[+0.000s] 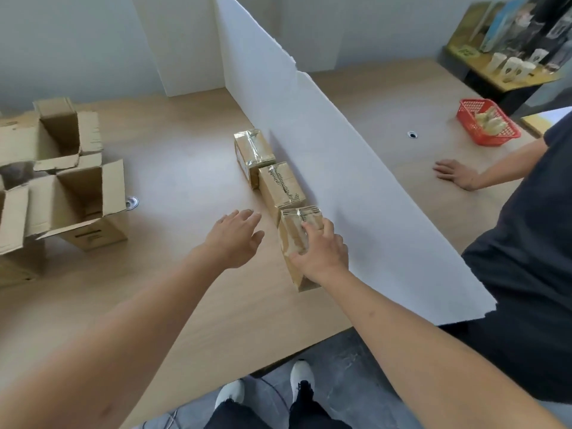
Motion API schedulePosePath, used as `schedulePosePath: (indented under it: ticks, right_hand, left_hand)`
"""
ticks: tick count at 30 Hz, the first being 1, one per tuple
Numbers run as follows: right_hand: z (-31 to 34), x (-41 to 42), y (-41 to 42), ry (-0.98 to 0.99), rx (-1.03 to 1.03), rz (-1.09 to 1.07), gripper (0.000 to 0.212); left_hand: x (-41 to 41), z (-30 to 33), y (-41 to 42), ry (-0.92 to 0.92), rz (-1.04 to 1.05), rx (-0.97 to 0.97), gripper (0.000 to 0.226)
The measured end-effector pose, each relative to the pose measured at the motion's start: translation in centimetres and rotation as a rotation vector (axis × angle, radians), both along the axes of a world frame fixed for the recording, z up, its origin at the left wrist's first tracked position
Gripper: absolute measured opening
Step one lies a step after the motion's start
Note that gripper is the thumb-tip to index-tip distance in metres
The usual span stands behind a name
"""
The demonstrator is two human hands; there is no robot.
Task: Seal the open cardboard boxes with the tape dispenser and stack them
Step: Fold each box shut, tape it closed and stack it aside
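Observation:
Three small taped cardboard boxes stand in a row on the wooden table [185,289] beside a white divider board. The nearest box [294,236] is held from above by my right hand [322,249], fingers curled over its top and thumb on its near side. The middle box [280,188] and the far box [253,150] touch end to end. My left hand [236,238] hovers open just left of the nearest box, fingers spread, touching nothing. Open cardboard boxes [71,193] sit at the far left with flaps up. No tape dispenser is in view.
The white divider board [340,168] runs diagonally across the table, right of the row. Behind it another person in a dark shirt rests a hand [455,174] on the table. A red basket [486,122] stands at the back right. The table's near edge is by my feet.

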State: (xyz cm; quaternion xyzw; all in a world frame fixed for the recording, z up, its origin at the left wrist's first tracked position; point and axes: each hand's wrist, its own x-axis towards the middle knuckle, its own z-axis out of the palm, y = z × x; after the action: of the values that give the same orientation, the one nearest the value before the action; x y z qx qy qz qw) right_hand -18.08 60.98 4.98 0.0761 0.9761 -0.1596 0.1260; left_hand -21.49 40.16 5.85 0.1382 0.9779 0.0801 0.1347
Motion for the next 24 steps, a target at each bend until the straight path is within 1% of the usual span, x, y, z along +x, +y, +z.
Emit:
schedulePosePath:
  ticks: [3, 9, 15, 18, 24]
  right_hand:
    - [-1.9, -1.7, 1.2, -0.016, 0.0, 0.04, 0.076]
    - [-5.2, -4.0, 1.6, 0.0, -0.027, 0.081, 0.075]
    - [-8.4, -6.3, 1.5, 0.026, -0.009, 0.055, 0.074]
    - [-10.0, -6.8, 1.5, 0.019, 0.029, 0.091, 0.074]
    - [-11.5, -6.7, 1.6, -0.016, 0.038, 0.15, 0.083]
  left_hand:
    - [-0.3, -1.2, 1.9, -0.044, 0.066, 0.009, 0.054]
    - [-1.5, -3.7, 3.7, -0.063, 0.145, 0.006, 0.049]
    - [-3.7, -7.0, 4.2, -0.09, 0.151, 0.023, 0.049]
    - [-4.4, -8.4, 4.0, -0.117, 0.164, 0.04, 0.049]
    - [-4.2, -10.3, 3.4, -0.17, 0.151, 0.039, 0.052]
